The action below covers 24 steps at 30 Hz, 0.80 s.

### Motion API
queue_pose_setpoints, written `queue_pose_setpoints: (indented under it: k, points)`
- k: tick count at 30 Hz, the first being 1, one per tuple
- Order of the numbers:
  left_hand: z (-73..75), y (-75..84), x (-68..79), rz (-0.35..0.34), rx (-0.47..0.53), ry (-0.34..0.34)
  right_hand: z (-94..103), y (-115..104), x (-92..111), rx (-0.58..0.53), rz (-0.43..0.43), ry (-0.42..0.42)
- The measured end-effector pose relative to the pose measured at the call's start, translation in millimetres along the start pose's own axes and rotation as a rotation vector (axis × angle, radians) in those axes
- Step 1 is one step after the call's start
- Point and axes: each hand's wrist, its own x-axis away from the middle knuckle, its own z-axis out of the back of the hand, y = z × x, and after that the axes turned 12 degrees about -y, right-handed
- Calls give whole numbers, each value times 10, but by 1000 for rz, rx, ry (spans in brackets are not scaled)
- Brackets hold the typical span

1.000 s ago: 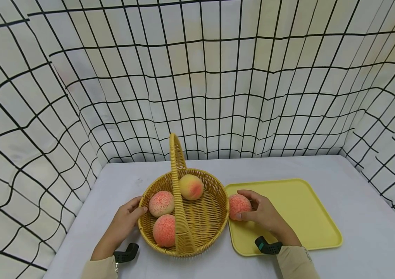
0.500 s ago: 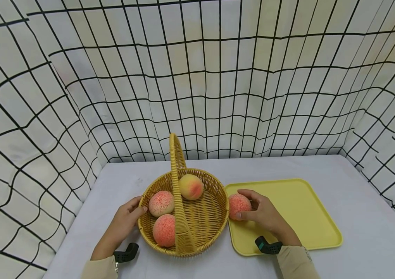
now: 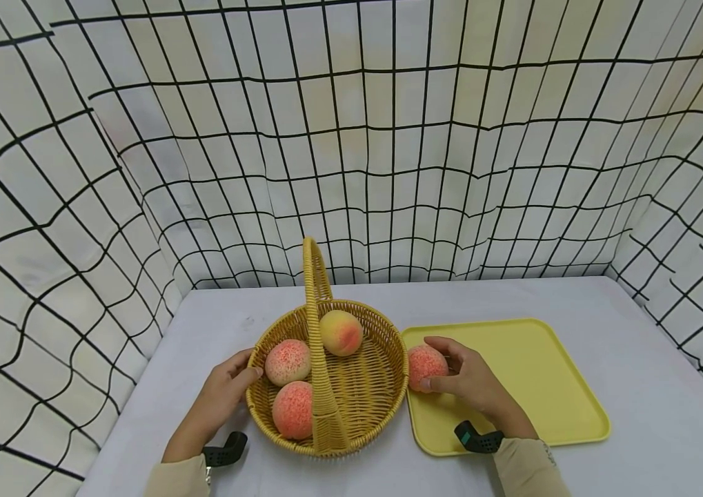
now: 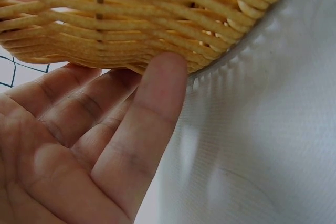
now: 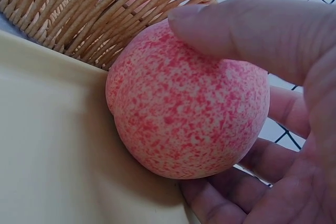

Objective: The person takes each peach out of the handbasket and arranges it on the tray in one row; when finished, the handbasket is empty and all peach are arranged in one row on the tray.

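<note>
My right hand (image 3: pixel 477 384) curls round a pink-speckled peach (image 3: pixel 427 369) at the left end of a yellow tray (image 3: pixel 521 359). In the right wrist view the thumb lies over the peach (image 5: pixel 184 108), with fingers round its far side. To the left stands a wicker basket (image 3: pixel 360 386) with a tall handle. My left hand (image 3: pixel 225 390) rests against the basket's left side. The left wrist view shows its thumb (image 4: pixel 164 87) and fingers touching the woven wall (image 4: pixel 131 24) from outside. Inside the basket lie a yellow-red peach (image 3: pixel 341 333) and two pink-speckled peaches (image 3: pixel 288 362).
Basket and tray stand side by side on a white-covered table (image 3: pixel 575 304). White walls with black netting (image 3: pixel 388 172) enclose the back and both sides. The basket handle (image 3: pixel 320 345) arches over the basket. Each wrist carries a black device (image 3: pixel 478 438).
</note>
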Motion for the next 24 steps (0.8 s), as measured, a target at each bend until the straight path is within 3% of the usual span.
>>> queue_pose_setpoints:
  k: [14, 24]
  points:
    - [3, 12, 8, 13, -11, -2, 3, -29, 16, 48, -7, 33]
    - [3, 0, 3, 0, 9, -7, -3, -3, 19, 98, 43, 64]
